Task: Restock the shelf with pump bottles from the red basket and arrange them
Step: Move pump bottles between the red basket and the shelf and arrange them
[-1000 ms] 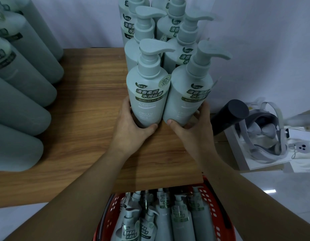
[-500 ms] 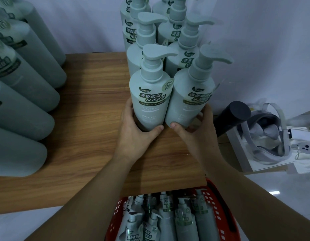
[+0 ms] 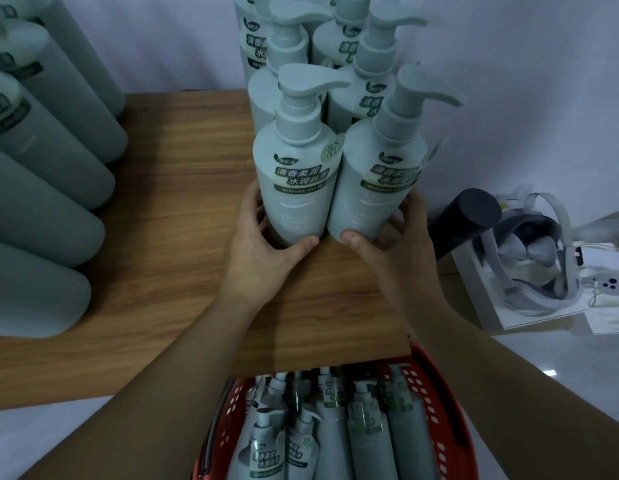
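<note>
Two grey-green pump bottles stand upright side by side at the front of a double row on the wooden shelf (image 3: 162, 209). My left hand (image 3: 263, 251) wraps the base of the left front bottle (image 3: 296, 174). My right hand (image 3: 394, 251) wraps the base of the right front bottle (image 3: 379, 181). Several more bottles (image 3: 290, 39) of the same kind stand behind them against the wall. Below the shelf's front edge, the red basket (image 3: 439, 410) holds several bottles (image 3: 367, 431) lying down.
Another row of the same bottles (image 3: 41, 168) runs along the shelf's left side. To the right, lower than the shelf, a dark cylinder (image 3: 464, 220) and a white headset with straps (image 3: 536, 265) lie on a white box. A white wall stands behind.
Both hands have slid the two front bottles a little back on the shelf toward the row behind; the view has shifted slightly.
</note>
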Tool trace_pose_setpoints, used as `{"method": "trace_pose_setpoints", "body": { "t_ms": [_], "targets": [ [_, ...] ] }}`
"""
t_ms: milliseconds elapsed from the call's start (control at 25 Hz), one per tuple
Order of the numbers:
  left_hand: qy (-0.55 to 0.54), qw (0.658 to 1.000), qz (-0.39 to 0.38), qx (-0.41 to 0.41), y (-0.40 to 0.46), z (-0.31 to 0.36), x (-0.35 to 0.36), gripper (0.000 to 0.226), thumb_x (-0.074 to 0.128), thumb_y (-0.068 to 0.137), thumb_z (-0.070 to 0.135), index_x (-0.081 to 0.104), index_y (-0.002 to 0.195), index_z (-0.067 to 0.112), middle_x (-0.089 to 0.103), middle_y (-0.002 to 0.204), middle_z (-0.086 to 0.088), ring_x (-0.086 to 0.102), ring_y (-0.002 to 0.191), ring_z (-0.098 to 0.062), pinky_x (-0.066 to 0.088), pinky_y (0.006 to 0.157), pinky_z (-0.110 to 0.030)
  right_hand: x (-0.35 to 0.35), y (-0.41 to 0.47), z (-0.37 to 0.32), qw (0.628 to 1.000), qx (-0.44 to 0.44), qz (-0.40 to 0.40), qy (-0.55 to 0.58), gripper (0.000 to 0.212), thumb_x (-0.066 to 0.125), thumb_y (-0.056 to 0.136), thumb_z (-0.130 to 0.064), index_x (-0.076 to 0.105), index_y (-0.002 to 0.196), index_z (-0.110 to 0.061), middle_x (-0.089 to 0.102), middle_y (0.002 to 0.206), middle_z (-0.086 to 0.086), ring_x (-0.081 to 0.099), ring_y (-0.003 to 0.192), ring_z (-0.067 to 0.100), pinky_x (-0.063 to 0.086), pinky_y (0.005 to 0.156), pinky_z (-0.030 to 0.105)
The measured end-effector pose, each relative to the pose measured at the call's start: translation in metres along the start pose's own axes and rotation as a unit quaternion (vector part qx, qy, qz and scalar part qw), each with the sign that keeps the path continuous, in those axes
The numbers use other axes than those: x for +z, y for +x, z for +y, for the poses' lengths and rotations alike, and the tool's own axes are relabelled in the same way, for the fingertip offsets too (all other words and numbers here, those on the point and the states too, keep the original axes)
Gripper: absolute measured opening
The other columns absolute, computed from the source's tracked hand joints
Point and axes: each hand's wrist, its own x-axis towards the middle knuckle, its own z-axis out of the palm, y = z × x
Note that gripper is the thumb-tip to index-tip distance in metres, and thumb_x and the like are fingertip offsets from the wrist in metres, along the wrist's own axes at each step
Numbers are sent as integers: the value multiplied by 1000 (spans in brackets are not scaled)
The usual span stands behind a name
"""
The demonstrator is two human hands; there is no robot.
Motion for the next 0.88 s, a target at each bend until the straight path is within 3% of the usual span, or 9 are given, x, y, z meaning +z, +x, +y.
{"method": "trace_pose_setpoints", "body": {
  "t_ms": [160, 280, 360, 480, 560, 640, 720, 800, 880],
  "targets": [
    [-3, 999, 22, -48, -38, 3, -7, 82, 82, 79, 21, 36, 146, 29, 52, 135, 14, 54, 122, 3, 48, 97, -15, -18, -27, 5, 1000, 26, -11, -10, 98, 86, 77, -32, 27, 154, -37, 46, 145, -27, 50, 130, -4, 51, 100, 20],
    [-20, 996, 66, -57, -90, 4, -12, 47, 75, 84, 22, 55, 124, 33, 65, 110, 12, 66, 101, -3, 54, 84, -20, -37, -72, 11, 999, 9, 29, -29, 74, 81, 81, -36, 42, 144, -36, 56, 131, -25, 59, 118, -1, 51, 86, 9],
    [-31, 995, 74, -66, -137, -3, -8, 30, 72, 86, 19, 63, 109, 34, 70, 95, 8, 68, 87, -5, 53, 75, -17, -49, -115, 21, 998, 11, 55, -17, 50, 76, 85, -33, 54, 130, -37, 65, 121, -19, 65, 109, 0, 51, 78, 7],
    [0, 986, 69, -154, -216, -34, 6, 24, 70, 87, 12, 65, 97, 33, 70, 86, 11, 67, 79, -4, 53, 70, -15, -53, -188, 62, 992, 105, 57, -36, 27, 72, 91, -22, 65, 116, -27, 71, 101, -19, 68, 91, -4, 53, 72, 11],
    [87, 964, 74, -241, -265, -68, 13, 24, 74, 84, 17, 61, 98, 33, 67, 95, 14, 64, 88, -6, 51, 73, -18, -39, -235, 96, 969, 234, -12, -73, 26, 71, 92, -21, 62, 116, -27, 70, 103, -15, 67, 91, 1, 55, 72, 17],
    [165, 930, 48, -325, -300, -106, 15, 45, 80, 76, 25, 59, 116, 23, 61, 116, 3, 59, 105, -15, 50, 83, -29, -18, -273, 134, 917, 372, -109, -93, 34, 71, 92, -29, 57, 123, -28, 67, 114, -6, 65, 93, 6, 52, 71, 16],
    [163, 899, -4, -407, -325, -141, 17, 80, 86, 66, 33, 50, 135, 14, 56, 130, -6, 55, 119, -25, 49, 97, -46, 5, -302, 167, 861, 466, -175, -107, 52, 70, 92, -37, 49, 137, -22, 63, 123, 0, 63, 100, 11, 51, 77, 22],
    [161, 867, -46, -469, -340, -164, 20, 111, 91, 57, 40, 33, 148, 16, 49, 137, -9, 49, 127, -30, 46, 102, -52, 26, -317, 192, 826, 521, -190, -99, 66, 69, 92, -40, 41, 147, -17, 60, 132, 6, 60, 115, 20, 48, 89, 27],
    [181, 856, -63, -480, -349, -182, 25, 123, 92, 52, 43, 24, 150, 18, 46, 135, -11, 48, 126, -33, 46, 101, -52, 44, -325, 211, 811, 545, -192, -92, 71, 69, 91, -41, 37, 149, -17, 58, 135, 7, 57, 121, 22, 44, 95, 30]
  ]
}}
